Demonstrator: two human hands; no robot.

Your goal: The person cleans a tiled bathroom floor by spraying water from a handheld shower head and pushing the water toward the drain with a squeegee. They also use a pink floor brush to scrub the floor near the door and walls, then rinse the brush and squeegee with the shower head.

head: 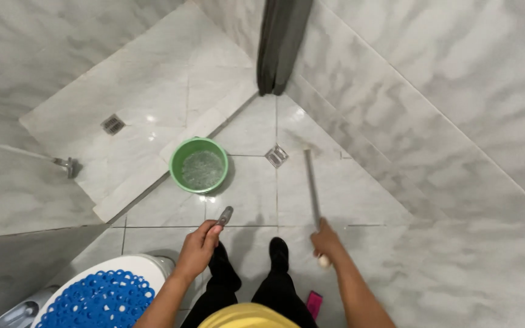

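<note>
- Nearest to me I see a yellow garment (247, 316) at the bottom edge, with dark trousers and two black feet (277, 250) planted on the pale marbled floor tiles (250, 182)
- At the lower left sits a white toilet (153, 264) with a blue perforated mat (101, 300) draped over it; a small pink object (314, 304) lies on the floor by my right leg
- My left hand (199, 246) is curled closed around a small grey tool (224, 215), whose end pokes up past the thumb and fingers; I cannot tell what kind of tool it is
- My right hand (326, 243) is wrapped in a fist round the near end of a long grey stick (312, 185), with a pale rounded cap showing just below the fist
- The stick runs away from me across the tiles, its far tip resting close to a square metal floor drain (276, 155)
- Just beyond my left hand stands a green bucket (180, 155) with water in it, beside a low raised step
- Past the step lies a shower area with a second drain (112, 124) and a metal fitting (68, 164) on the left wall
- Farthest off, a dark curtain (281, 42) hangs in the corner
</note>
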